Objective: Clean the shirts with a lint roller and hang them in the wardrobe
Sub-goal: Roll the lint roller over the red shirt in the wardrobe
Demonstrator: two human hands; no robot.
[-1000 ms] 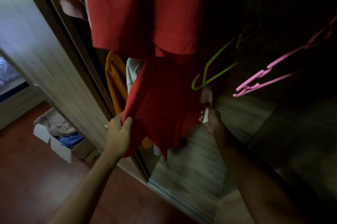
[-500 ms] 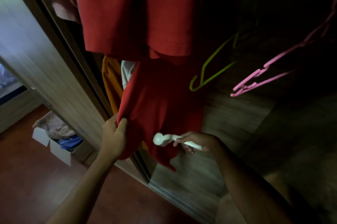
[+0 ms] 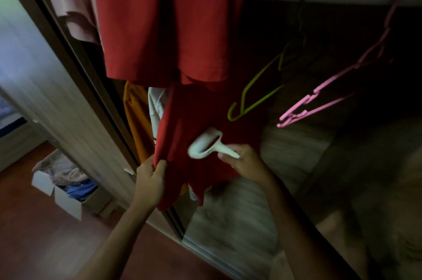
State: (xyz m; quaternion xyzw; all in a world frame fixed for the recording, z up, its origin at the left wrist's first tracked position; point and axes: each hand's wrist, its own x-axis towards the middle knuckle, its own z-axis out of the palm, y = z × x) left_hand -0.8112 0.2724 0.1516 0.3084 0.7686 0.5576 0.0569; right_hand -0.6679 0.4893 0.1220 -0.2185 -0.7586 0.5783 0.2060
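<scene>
A red shirt (image 3: 182, 133) hangs in the wardrobe below another red garment (image 3: 164, 19). My left hand (image 3: 149, 179) grips the shirt's lower left edge and pulls it taut. My right hand (image 3: 245, 161) holds the handle of a white lint roller (image 3: 206, 145), whose roller head lies against the front of the red shirt. An orange garment (image 3: 137, 120) and a white one (image 3: 156, 104) hang behind it, mostly hidden.
A green hanger (image 3: 253, 101) and a pink hanger (image 3: 319, 101) hang bare to the right. The wardrobe's sliding door frame (image 3: 75, 69) runs along the left. A cardboard box of clothes (image 3: 68, 190) sits on the red-brown floor. The wardrobe's wooden bottom (image 3: 239, 211) lies below.
My right hand has brought the lint roller out from behind the shirt and up onto its front. My left hand keeps its hold on the edge.
</scene>
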